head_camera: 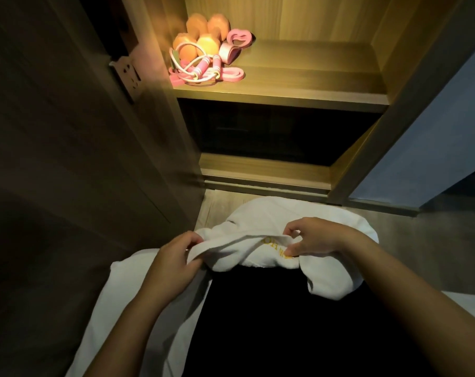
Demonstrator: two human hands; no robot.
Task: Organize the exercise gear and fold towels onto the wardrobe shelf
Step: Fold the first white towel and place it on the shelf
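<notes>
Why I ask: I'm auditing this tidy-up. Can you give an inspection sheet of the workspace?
Surface: lit wooden wardrobe shelf, gear at its left end.
Job's things: white towel over the lap; orange dumbbells, pink skipping rope and pink bands grouped on the shelf.
Clutter: nothing seen.
Hands: left hand and right hand each pinch the towel's edge.
Cables: nothing seen.
Surroundings: open door with hinge at left; dark compartment below the shelf.

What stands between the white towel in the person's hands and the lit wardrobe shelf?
Nothing visible does. The left hand and right hand pinch the towel below the open wardrobe front. The exercise gear sits bunched at the left end of the shelf; bare wood shows to its right.
</notes>
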